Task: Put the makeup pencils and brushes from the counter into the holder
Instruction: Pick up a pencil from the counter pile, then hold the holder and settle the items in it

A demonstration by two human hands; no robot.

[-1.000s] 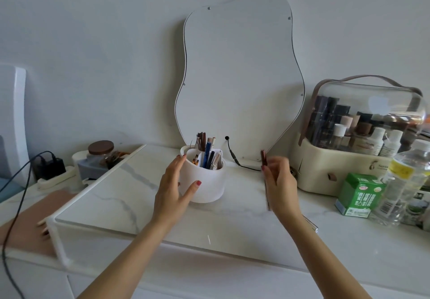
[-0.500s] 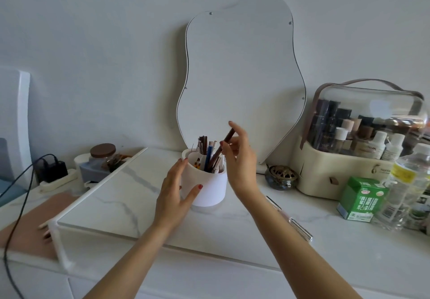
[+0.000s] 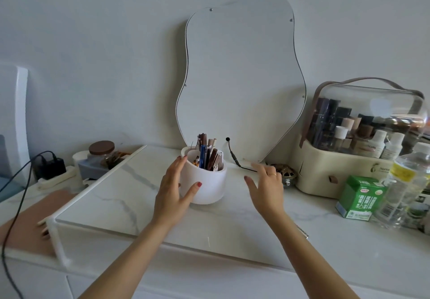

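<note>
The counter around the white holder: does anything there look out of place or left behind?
Yes. One slim pencil lies flat on the counter, partly hidden under the right forearm, not in the holder. Nothing looks spilled or broken.

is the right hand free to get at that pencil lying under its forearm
Probably yes. The right hand is open and empty, and the pencil lies bare on the counter just beside the forearm; only the arm partly covers it, so it must draw back.

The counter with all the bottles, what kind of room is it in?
Probably a dressing or makeup corner in a home. A wavy mirror leans on the wall, a clear-lidded cosmetics case holds bottles, and a white holder is full of makeup pencils.
</note>
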